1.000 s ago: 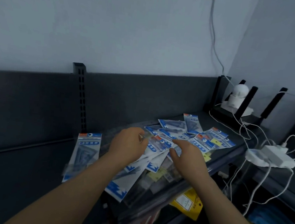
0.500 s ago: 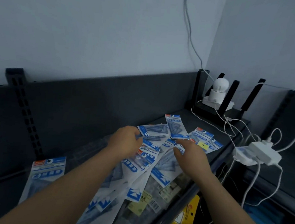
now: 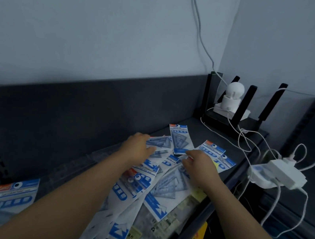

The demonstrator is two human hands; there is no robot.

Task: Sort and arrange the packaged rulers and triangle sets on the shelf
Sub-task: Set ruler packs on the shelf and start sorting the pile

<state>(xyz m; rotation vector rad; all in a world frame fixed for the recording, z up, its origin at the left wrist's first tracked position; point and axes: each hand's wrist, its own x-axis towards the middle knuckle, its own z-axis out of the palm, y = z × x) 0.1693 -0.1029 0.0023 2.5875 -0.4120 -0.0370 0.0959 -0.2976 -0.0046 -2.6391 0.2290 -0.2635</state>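
Several blue-and-white packaged triangle sets and rulers lie in a loose overlapping pile (image 3: 147,187) on the dark shelf (image 3: 85,151). My left hand (image 3: 138,149) reaches over the pile and pinches a triangle set packet (image 3: 160,141) at its left edge, between thumb and fingers. My right hand (image 3: 200,166) lies on the right side of the pile, its bent fingertips touching the packets near the lower end of the rear packet (image 3: 179,138). Two more packets (image 3: 216,153) lie to the right. A single packet (image 3: 12,196) lies apart at the near left.
A white camera (image 3: 232,96) stands by black router antennas (image 3: 247,106) at the shelf's back right. White cables (image 3: 246,140) run to a white power strip (image 3: 285,174) on the right. Yellowish labelled packets (image 3: 164,223) lie under the pile at the shelf's front edge.
The view has swung further right, so the single packet has slid to the lower left. Both hands have reached deeper toward the back of the pile, the left one onto the triangle set packet.
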